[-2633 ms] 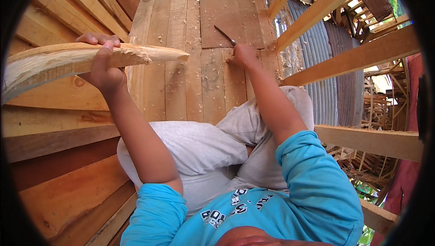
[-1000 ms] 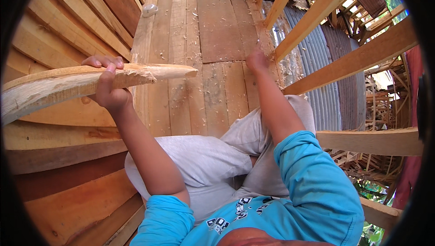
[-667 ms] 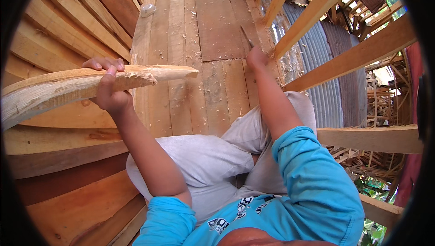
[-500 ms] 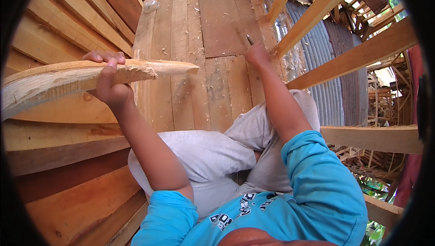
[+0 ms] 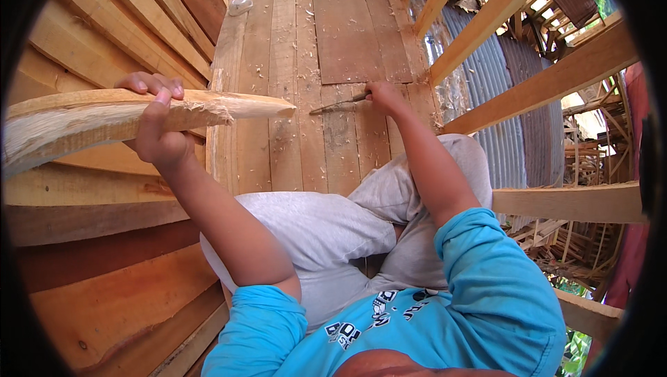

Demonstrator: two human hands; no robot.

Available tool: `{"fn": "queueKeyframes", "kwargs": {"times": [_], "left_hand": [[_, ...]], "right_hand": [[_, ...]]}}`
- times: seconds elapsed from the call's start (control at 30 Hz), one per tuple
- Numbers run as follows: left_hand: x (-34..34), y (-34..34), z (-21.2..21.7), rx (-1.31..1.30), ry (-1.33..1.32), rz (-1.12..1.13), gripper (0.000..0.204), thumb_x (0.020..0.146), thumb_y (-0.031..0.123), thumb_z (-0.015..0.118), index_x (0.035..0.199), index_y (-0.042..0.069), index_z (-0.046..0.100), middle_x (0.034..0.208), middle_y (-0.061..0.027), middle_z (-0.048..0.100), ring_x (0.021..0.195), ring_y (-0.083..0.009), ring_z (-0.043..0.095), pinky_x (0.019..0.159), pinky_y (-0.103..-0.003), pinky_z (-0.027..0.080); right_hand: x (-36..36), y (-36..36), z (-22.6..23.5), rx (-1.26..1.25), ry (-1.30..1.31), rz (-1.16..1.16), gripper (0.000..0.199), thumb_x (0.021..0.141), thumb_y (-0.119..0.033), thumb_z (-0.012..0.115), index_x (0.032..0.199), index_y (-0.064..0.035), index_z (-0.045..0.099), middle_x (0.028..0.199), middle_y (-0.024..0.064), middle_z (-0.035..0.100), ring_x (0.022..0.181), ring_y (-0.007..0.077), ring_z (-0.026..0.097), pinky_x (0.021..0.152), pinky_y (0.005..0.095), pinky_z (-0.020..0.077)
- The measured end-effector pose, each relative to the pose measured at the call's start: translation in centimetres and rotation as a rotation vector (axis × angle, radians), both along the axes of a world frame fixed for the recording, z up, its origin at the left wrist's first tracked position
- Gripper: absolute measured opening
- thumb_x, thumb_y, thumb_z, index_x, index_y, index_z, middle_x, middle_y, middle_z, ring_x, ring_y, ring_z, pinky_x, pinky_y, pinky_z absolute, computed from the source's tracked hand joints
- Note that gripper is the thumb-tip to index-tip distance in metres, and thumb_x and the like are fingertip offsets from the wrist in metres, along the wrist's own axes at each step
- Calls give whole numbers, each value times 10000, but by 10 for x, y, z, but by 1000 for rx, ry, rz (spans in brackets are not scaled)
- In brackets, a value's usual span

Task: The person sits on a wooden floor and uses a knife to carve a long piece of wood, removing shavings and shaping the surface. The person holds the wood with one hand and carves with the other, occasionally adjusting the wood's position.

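Left hand (image 5: 156, 127) is wrapped around a rough wooden stake (image 5: 125, 116), fingers curled over the top edge, thumb up the near face, so that one's clamped tight. The stake runs pretty much straight left-to-right across the view, fat end going off past the left rim, whittled point (image 5: 281, 106) sticking out to the right of the grip and hanging over the plank floor (image 5: 347, 29).

Right hand (image 5: 382, 95) is closed on the handle of a knife (image 5: 340, 104), down low at the planks. Relative to the stake's point, the knife sits just to the right and at about the same height in the picture, its blade tip aimed back left toward the point, near it but not touching. So blade and stake lie almost along one line, tip facing tip. The right hand is further right again, well apart from the left.

Wood shavings (image 5: 326, 2) are scattered on the planks beyond the point.
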State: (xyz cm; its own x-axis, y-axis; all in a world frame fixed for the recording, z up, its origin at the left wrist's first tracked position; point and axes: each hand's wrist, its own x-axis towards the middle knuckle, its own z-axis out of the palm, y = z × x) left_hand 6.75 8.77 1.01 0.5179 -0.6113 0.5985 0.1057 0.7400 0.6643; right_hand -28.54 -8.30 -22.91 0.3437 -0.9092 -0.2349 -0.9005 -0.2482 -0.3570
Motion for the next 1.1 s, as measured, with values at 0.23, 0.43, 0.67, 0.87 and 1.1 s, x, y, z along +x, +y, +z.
{"fn": "queueKeyframes", "kwargs": {"times": [0.23,0.43,0.67,0.87,1.1], "left_hand": [[14,5,-8,27,-61,28,290,716,28,568,986,59,464,763,-73,464,718,-188,498,741,-367,430],[7,-4,-6,11,-81,-21,282,726,41,543,992,66,452,768,-79,463,718,-198,500,759,-380,412],[4,1,0,43,-61,-33,288,717,51,541,988,66,446,766,-78,454,710,-192,485,734,-359,398],[2,2,1,58,-86,-36,286,714,67,545,981,71,444,763,-71,446,707,-189,479,732,-363,392],[0,1,1,63,-94,-12,294,712,73,546,986,71,440,759,-70,440,711,-186,471,737,-363,383]], "right_hand": [[15,13,5,287,-41,571,219,910,-148,662,1112,-68,695,1035,170,716,952,340,679,848,425,515],[27,4,-11,6,-47,185,203,881,-107,676,1077,-61,701,1025,172,713,961,335,674,835,424,514],[19,3,-4,9,-186,171,193,883,-115,670,1067,-66,703,1004,173,707,950,343,671,828,425,513],[38,8,-8,246,-143,501,244,908,-125,650,1146,-79,679,1024,169,709,957,332,674,840,425,511],[55,-1,-3,-156,-114,-202,185,985,-203,567,1039,-48,654,1020,223,683,988,411,644,811,495,494]]}}
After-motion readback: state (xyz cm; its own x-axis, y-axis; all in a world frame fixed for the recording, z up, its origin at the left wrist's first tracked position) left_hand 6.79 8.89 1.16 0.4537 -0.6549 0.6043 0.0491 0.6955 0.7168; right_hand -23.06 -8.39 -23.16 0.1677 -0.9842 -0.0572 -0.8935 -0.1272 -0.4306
